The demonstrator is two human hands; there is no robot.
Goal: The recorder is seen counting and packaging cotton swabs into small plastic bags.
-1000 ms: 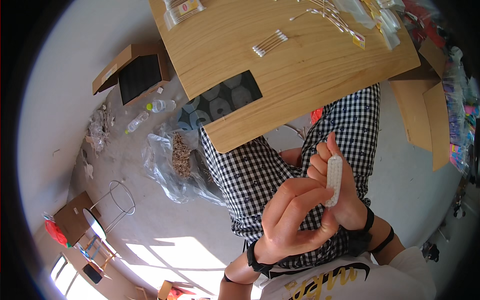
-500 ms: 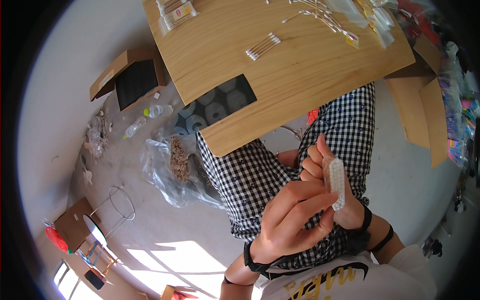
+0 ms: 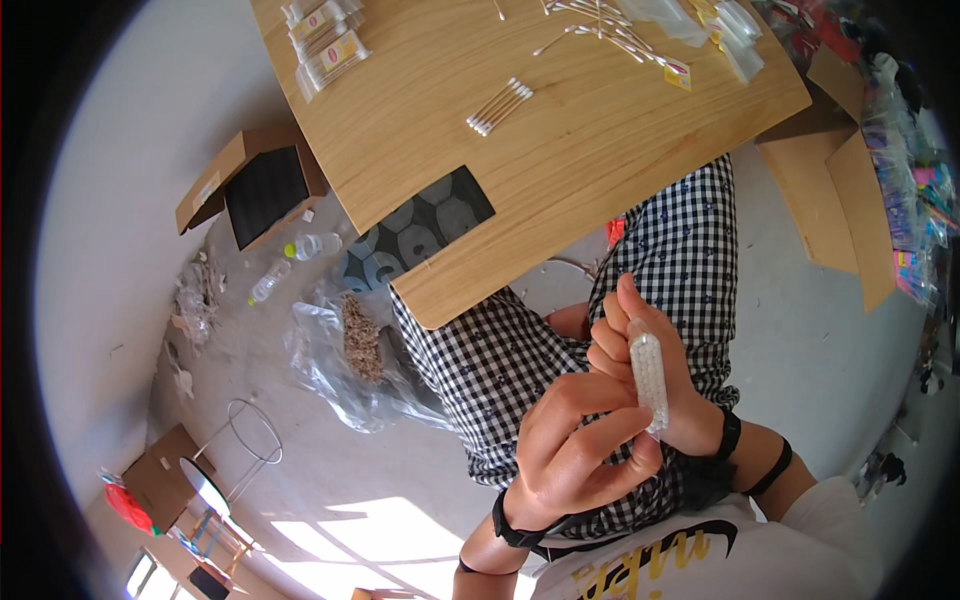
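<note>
Over my lap, both hands grip a small clear packet of cotton swabs [image 3: 649, 375], its many white tips facing up. My left hand [image 3: 575, 435] pinches the packet's near end between thumb and fingers. My right hand [image 3: 662, 365] wraps round its far side, fingers curled and thumb pointing up. On the wooden table [image 3: 400, 130] lies a short row of loose cotton swabs [image 3: 500, 106], side by side. Farther back is a scattered heap of swabs [image 3: 610, 35]. Filled swab packets [image 3: 330, 50] are stacked at the table's far left.
Clear plastic bags [image 3: 738, 45] and a yellow label card [image 3: 677, 73] lie at the table's far right. Open cardboard boxes stand on the floor at left [image 3: 250, 180] and right [image 3: 840, 190]. Plastic bottles [image 3: 312, 246] and a clear sack [image 3: 340, 390] lie left of my legs.
My hands and the packet have shifted slightly left in the picture, and the packet has turned a little so its clear film shows over the tips. The whole view has shifted slightly too.
</note>
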